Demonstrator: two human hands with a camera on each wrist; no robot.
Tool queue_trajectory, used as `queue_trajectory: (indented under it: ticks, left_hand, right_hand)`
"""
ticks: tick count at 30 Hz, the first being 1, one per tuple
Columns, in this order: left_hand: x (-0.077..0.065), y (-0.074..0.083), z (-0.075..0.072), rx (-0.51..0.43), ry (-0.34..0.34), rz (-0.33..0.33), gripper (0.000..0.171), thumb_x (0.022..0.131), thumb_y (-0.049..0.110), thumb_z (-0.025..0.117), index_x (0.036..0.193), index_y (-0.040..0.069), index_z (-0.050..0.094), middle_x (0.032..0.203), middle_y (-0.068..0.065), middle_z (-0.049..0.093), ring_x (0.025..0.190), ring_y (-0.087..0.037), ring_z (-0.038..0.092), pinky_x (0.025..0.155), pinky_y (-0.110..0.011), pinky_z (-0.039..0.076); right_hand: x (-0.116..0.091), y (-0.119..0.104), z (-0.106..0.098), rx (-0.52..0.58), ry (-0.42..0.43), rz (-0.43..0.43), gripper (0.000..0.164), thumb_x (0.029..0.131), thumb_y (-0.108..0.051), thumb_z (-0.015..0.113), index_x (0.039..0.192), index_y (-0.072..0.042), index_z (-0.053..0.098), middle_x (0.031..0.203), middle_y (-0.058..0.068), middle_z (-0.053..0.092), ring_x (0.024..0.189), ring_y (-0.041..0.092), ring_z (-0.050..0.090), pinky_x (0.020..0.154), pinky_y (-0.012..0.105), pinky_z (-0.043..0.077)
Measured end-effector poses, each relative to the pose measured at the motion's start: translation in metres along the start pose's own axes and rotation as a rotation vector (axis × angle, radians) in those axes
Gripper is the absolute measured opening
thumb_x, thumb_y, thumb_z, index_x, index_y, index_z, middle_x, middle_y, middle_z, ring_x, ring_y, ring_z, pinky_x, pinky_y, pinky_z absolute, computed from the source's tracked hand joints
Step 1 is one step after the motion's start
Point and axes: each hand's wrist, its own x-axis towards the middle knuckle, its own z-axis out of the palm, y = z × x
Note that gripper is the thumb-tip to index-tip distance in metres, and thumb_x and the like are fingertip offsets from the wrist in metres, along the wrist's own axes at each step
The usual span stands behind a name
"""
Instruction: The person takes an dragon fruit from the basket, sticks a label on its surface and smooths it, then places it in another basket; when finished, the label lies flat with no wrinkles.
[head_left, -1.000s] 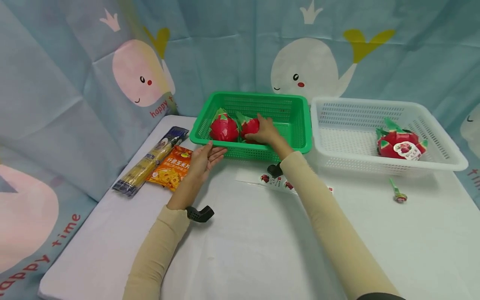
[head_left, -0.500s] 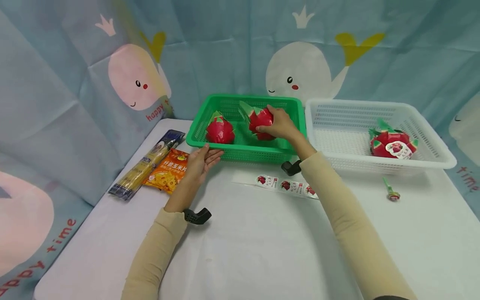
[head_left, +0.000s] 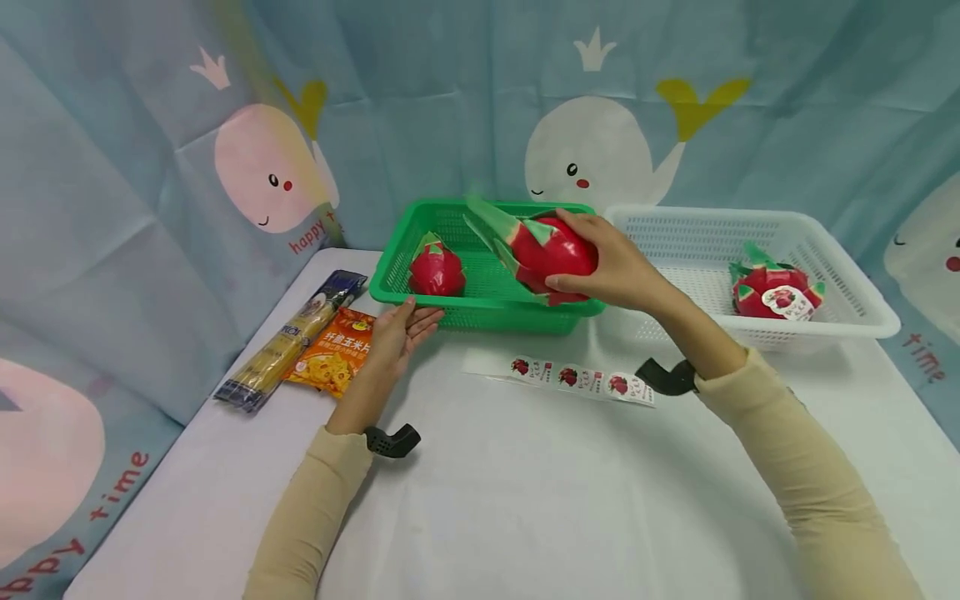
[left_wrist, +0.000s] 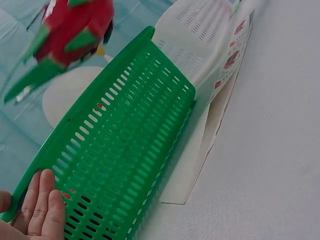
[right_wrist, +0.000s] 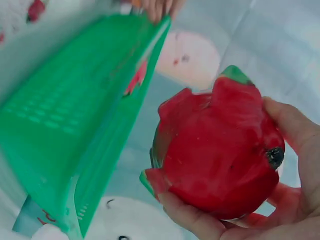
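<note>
My right hand (head_left: 618,262) grips a red dragon fruit (head_left: 555,254) with long green leaf tips, held up over the right part of the green basket (head_left: 480,319). In the right wrist view, thumb and fingers wrap the dragon fruit (right_wrist: 220,150) from the right and below. My left hand (head_left: 397,333) is at the green basket's front left rim, thumb at the top edge and fingers along the outer wall. The left wrist view shows the fingers (left_wrist: 42,205) against the slotted green wall. Another dragon fruit (head_left: 437,271) lies inside this basket, at the left.
A white basket (head_left: 757,327) stands at the right, holding a dragon fruit (head_left: 780,292) with a round label. A strip of dragon fruit stickers (head_left: 567,377) lies in front of the green basket. At the left are an orange snack bag (head_left: 333,352) and a noodle pack (head_left: 292,340).
My right hand has lifted the dragon fruit out of the green basket, bringing it up and to the right. The left hand has stayed at the rim.
</note>
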Motion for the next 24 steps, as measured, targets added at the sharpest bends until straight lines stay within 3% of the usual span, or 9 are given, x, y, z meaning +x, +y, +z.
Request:
queue_trajectory:
  ticks: [6,13,17,24]
  left_hand:
    - [0.001,0.004,0.001,-0.025,-0.002,0.019,0.025,0.097,0.025,0.045,0.104,0.002,0.052,0.087,-0.005,0.071,0.085,-0.013,0.069,0.078,-0.023,0.054]
    - [0.005,0.003,0.003,-0.017,0.021,-0.036,0.026,0.098,0.027,0.042,0.109,0.004,0.048,0.087,-0.003,0.070,0.085,-0.012,0.069,0.080,-0.022,0.053]
    - [0.007,0.000,0.003,-0.012,0.012,-0.026,0.027,0.098,0.027,0.042,0.109,0.003,0.048,0.088,-0.003,0.070,0.085,-0.012,0.069,0.080,-0.022,0.053]
    - [0.005,-0.006,0.000,-0.006,0.008,-0.005,0.027,0.098,0.028,0.041,0.107,0.004,0.050,0.087,-0.003,0.071,0.085,-0.012,0.069,0.079,-0.022,0.054]
  right_hand:
    - [-0.064,-0.010,0.009,0.044,-0.055,-0.139,0.083,0.075,-0.025,0.076,0.144,-0.023,0.031,0.142,0.004,0.034,0.121,0.025,0.040,0.080,0.043,0.055]
    - [-0.124,-0.001,0.054,0.051,-0.147,-0.147,0.083,0.074,-0.035,0.076,0.143,-0.024,0.032,0.143,0.000,0.032,0.120,0.023,0.041,0.076,0.026,0.055]
    - [-0.139,0.008,0.070,0.013,-0.213,-0.128,0.086,0.072,-0.038,0.077,0.144,-0.029,0.030,0.145,-0.002,0.030,0.123,0.022,0.039,0.076,0.023,0.053]
    - [-0.139,0.019,0.072,-0.025,-0.417,-0.068,0.088,0.072,-0.043,0.075,0.144,-0.035,0.025,0.147,0.001,0.027,0.128,0.027,0.034,0.080,0.032,0.053]
